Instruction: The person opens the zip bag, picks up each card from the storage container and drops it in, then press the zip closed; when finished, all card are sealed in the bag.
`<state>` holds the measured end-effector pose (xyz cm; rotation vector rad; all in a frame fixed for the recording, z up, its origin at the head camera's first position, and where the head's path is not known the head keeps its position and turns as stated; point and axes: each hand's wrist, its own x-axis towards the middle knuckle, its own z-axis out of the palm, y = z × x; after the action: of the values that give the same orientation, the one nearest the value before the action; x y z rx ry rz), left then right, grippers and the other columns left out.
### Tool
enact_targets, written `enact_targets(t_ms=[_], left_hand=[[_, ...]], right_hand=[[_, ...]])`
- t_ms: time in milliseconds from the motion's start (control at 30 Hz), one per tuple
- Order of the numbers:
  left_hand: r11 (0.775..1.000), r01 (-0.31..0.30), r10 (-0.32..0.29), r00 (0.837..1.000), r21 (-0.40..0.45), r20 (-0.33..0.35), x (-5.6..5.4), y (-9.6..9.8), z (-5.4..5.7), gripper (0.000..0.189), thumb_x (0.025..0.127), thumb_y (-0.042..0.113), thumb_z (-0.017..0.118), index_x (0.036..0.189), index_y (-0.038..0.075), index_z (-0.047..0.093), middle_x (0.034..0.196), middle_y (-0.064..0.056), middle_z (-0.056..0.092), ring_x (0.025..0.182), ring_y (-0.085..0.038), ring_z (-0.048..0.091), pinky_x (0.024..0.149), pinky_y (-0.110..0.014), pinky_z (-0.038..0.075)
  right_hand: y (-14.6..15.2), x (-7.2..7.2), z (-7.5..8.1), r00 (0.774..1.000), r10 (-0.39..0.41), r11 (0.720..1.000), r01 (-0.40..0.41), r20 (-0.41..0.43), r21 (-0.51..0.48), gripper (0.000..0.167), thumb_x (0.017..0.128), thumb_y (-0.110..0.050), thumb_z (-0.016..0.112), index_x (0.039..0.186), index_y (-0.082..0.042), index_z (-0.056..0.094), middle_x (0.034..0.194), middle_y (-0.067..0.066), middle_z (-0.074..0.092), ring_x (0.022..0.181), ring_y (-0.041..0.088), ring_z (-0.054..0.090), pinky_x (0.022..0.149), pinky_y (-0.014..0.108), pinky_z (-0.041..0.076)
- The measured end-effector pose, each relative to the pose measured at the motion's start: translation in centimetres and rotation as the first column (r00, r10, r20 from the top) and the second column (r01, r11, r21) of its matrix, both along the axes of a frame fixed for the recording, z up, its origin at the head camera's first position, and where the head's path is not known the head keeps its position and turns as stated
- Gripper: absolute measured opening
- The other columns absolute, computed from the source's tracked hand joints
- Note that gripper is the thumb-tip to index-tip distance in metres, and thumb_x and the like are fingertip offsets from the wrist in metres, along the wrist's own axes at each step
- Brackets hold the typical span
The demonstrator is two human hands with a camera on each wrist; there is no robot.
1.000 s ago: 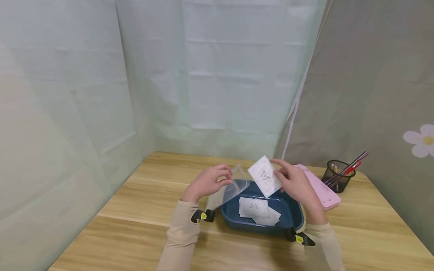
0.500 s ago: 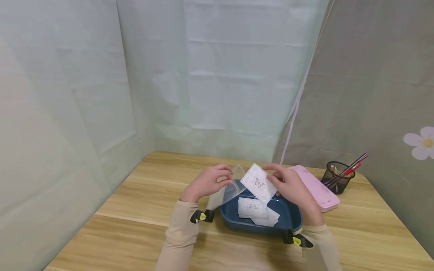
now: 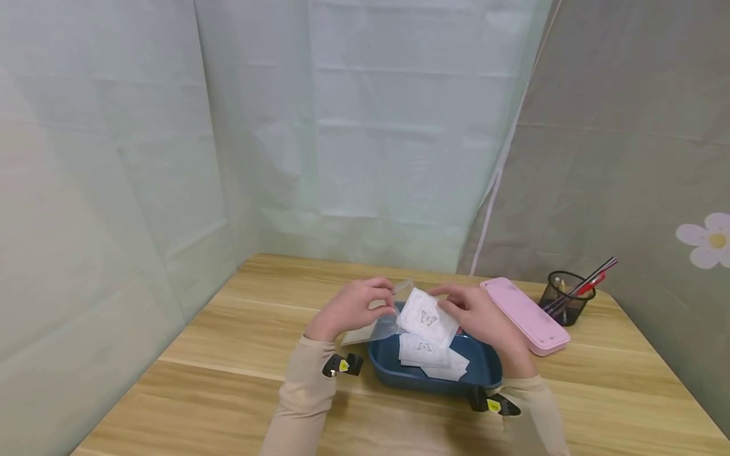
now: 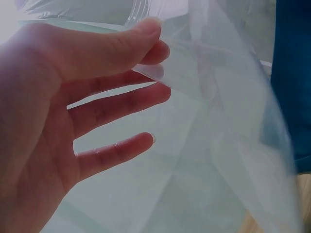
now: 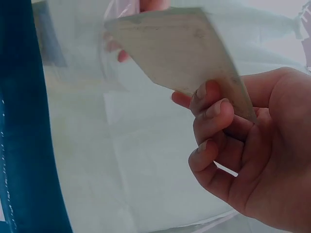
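Note:
My left hand [image 3: 355, 308] pinches the upper edge of a clear plastic bag [image 4: 218, 121] between thumb and index finger, the other fingers spread apart. The bag hangs slanted over the left side of a dark blue tray [image 3: 410, 382]. In my right hand [image 3: 481, 316] is a white card [image 3: 426, 318] with a butterfly print, gripped at its right side, its plain back [image 5: 180, 53] facing the right wrist camera. Its left corner meets the bag's mouth; whether it is inside I cannot tell. Below, several white cards [image 3: 423, 354] lie overlapped in the tray.
To the right of the tray lies a pink case [image 3: 526, 315]. Behind it a black mesh pen holder [image 3: 566, 307] carries pencils and a red pen. The wooden table [image 3: 217, 342] extends to the left, with pale cloth [image 3: 371, 158] hanging behind.
My right hand has moved left and down, bringing the butterfly card from beside the bag to its mouth. My left hand has stayed nearly in place with the bag.

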<state>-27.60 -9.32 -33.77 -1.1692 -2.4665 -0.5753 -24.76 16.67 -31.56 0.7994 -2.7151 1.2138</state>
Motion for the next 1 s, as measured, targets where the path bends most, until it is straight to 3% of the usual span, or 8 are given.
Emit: enact_targets(t_ms=[133, 267, 400, 567, 767, 1000], left_hand=[[1.0, 0.022, -0.022, 1.0, 0.001, 0.001, 0.1, 0.2, 0.1, 0.008, 0.088, 0.023, 0.071, 0.086, 0.016, 0.068, 0.113, -0.003, 0.068, 0.095, -0.017, 0.068, 0.084, -0.031, 0.053], [0.999, 0.049, -0.049, 0.999, 0.006, 0.02, 0.2, 0.6, 0.1, 0.009, 0.09, 0.023, 0.069, 0.09, 0.016, 0.065, 0.114, -0.002, 0.066, 0.097, -0.017, 0.066, 0.085, -0.029, 0.053], [0.998, 0.063, -0.063, 0.997, 0.01, 0.033, 0.2, 1.0, 0.0, 0.011, 0.091, 0.024, 0.068, 0.093, 0.015, 0.062, 0.112, 0.0, 0.064, 0.097, -0.018, 0.064, 0.085, -0.027, 0.052], [0.996, 0.086, -0.086, 0.996, 0.021, -0.022, 0.1, 1.4, 0.0, 0.012, 0.091, 0.024, 0.068, 0.096, 0.014, 0.063, 0.113, -0.001, 0.064, 0.096, -0.017, 0.063, 0.085, -0.026, 0.052], [0.994, 0.093, -0.087, 0.99, 0.052, -0.108, 0.0, 1.7, 0.2, 0.014, 0.09, 0.024, 0.069, 0.092, 0.014, 0.06, 0.12, -0.004, 0.066, 0.106, -0.019, 0.064, 0.091, -0.032, 0.051], [0.992, 0.1, -0.091, 0.989, 0.077, -0.113, 0.1, 1.8, 0.1, 0.014, 0.09, 0.023, 0.068, 0.09, 0.014, 0.057, 0.123, -0.005, 0.067, 0.115, -0.02, 0.063, 0.094, -0.036, 0.049]], right_hand=[[-0.5, -0.3, -0.3, 1.0, 0.016, 1.0, -0.015, -0.021, 0.009, 0.024, 0.095, -0.008, 0.058, 0.117, -0.004, 0.067, 0.065, 0.004, 0.058, 0.049, 0.011, 0.05, 0.048, 0.026, 0.047], [-0.8, -0.6, -0.6, 0.999, 0.001, 1.0, 0.0, -0.048, 0.004, 0.024, 0.095, -0.008, 0.058, 0.116, -0.003, 0.068, 0.093, 0.015, 0.071, 0.067, 0.013, 0.058, 0.058, 0.023, 0.048], [-1.2, -0.9, -0.9, 0.999, -0.046, 0.998, 0.046, -0.02, -0.034, 0.023, 0.096, -0.009, 0.056, 0.115, -0.004, 0.069, 0.118, 0.019, 0.068, 0.09, 0.02, 0.063, 0.071, 0.022, 0.049], [-1.8, -1.3, -1.3, 0.998, -0.058, 0.986, 0.063, 0.037, -0.155, 0.024, 0.098, -0.007, 0.053, 0.116, 0.001, 0.067, 0.118, 0.023, 0.067, 0.096, 0.024, 0.065, 0.073, 0.021, 0.051], [-1.9, -1.9, -1.9, 0.993, -0.049, 0.963, 0.077, 0.112, -0.259, 0.025, 0.098, -0.006, 0.053, 0.118, 0.003, 0.065, 0.116, 0.025, 0.067, 0.082, 0.011, 0.063, 0.069, 0.02, 0.051], [-1.6, -2.4, -2.5, 0.976, 0.089, 0.937, -0.014, 0.201, -0.348, 0.032, 0.098, -0.01, 0.055, 0.125, 0.006, 0.06, 0.123, 0.021, 0.065, 0.087, 0.001, 0.062, 0.074, 0.02, 0.051]])
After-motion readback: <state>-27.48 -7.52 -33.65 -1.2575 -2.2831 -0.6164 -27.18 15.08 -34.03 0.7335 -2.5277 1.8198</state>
